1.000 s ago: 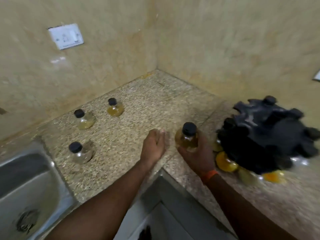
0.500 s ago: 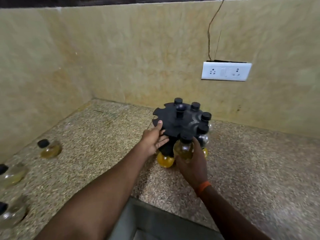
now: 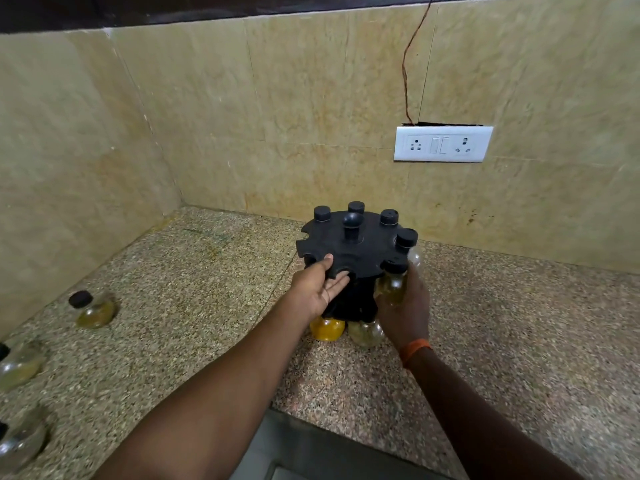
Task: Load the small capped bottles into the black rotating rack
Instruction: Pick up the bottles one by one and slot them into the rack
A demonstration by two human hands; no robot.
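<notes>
The black rotating rack (image 3: 363,242) stands on the granite counter (image 3: 194,289) near the back wall. Several black-capped bottles hang in its top slots, and two more bottles show under it, one orange (image 3: 327,329) and one pale (image 3: 365,332). My right hand (image 3: 407,308) is closed around a yellowish capped bottle (image 3: 393,284), whose neck sits at a slot on the rack's front right rim. My left hand (image 3: 320,287) rests flat against the rack's front left rim, fingers apart, holding nothing. Three loose bottles stand on the counter at left: one (image 3: 93,308), another (image 3: 19,365) and a third (image 3: 20,441).
Tiled walls meet in a corner behind the rack. A white socket plate (image 3: 443,144) with a dangling wire hangs on the back wall at right. The counter's inner corner edge runs below my arms, with a grey cabinet front (image 3: 304,455) beneath.
The view swung right from the sink to the rack. My right hand carried the bottle from the counter up to the rack's rim. My left hand moved onto the rack's edge.
</notes>
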